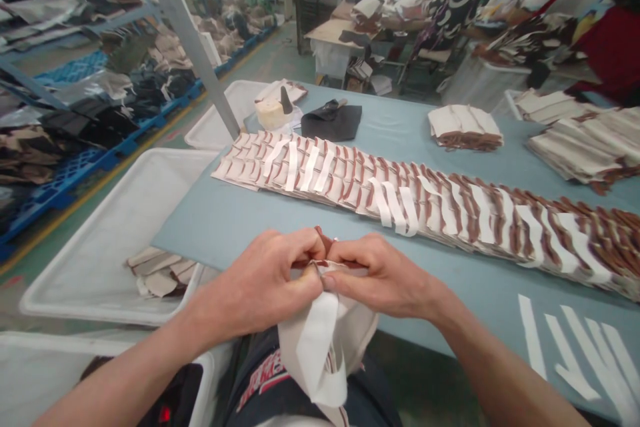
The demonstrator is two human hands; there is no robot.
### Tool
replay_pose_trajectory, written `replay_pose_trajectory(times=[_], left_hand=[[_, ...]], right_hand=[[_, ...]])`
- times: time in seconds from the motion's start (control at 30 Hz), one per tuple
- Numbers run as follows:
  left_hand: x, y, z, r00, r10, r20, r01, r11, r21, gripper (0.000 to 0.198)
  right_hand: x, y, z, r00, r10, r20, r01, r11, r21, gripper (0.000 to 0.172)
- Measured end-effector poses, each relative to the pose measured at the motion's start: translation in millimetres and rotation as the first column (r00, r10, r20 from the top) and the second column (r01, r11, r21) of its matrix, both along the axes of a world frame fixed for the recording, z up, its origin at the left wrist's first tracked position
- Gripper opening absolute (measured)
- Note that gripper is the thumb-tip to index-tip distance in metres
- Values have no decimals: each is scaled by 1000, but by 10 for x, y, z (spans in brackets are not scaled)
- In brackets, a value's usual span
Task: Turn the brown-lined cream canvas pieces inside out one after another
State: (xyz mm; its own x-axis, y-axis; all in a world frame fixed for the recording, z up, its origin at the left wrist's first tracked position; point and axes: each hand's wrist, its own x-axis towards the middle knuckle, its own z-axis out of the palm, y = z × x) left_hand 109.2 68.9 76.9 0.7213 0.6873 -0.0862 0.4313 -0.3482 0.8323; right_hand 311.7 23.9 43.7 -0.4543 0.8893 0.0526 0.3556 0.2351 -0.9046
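Both hands meet at the table's near edge and pinch one cream fabric piece (360, 327) with a brown edge. My left hand (273, 273) is closed on its upper edge, thumb and fingers pressed together. Right beside it, my right hand (377, 273) grips the same edge, the thumbs almost touching. A white strip (320, 327) hangs down from between the thumbs and loops over the fabric. Exactly how the strip meets the edge is hidden by the fingers. Beyond the hands runs a long overlapping row of cream and brown fabric pieces (350, 180), with white strips lying across it.
Loose white strips (575, 340) lie on the blue table (200, 220) at right. A black cloth (333, 121) and a cream roll with a dark cone (270, 113) sit at the back. White bins (100, 240) stand left. Fabric stacks (465, 125) lie far right. A person (450, 13) is beyond.
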Motion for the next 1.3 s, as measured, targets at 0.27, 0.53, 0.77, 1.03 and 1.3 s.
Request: replay_pose_trajectory(times=[0.27,0.53,0.77,1.03,1.3], left_hand=[[110,13,-263,920,188,345,-27,906,-422,8],[69,-60,-160,959,114,258,-35,956,-291,16],[-3,-31,-201,972,71,226,-74,997,6,23],[-94,-56,-307,973,-45,228,-32,946,321,28],[-153,39,-553,923,-227,310,26,841,540,35]], right_hand=[[-13,-20,-215,944,-78,-321,36,990,-137,34],[68,-47,-112,994,-76,-77,60,981,-186,29],[2,-7,7,984,-105,144,105,994,8,18],[-72,-4,25,989,-146,-5,143,974,-175,13],[-277,-124,-233,852,-362,-379,178,880,-440,26]])
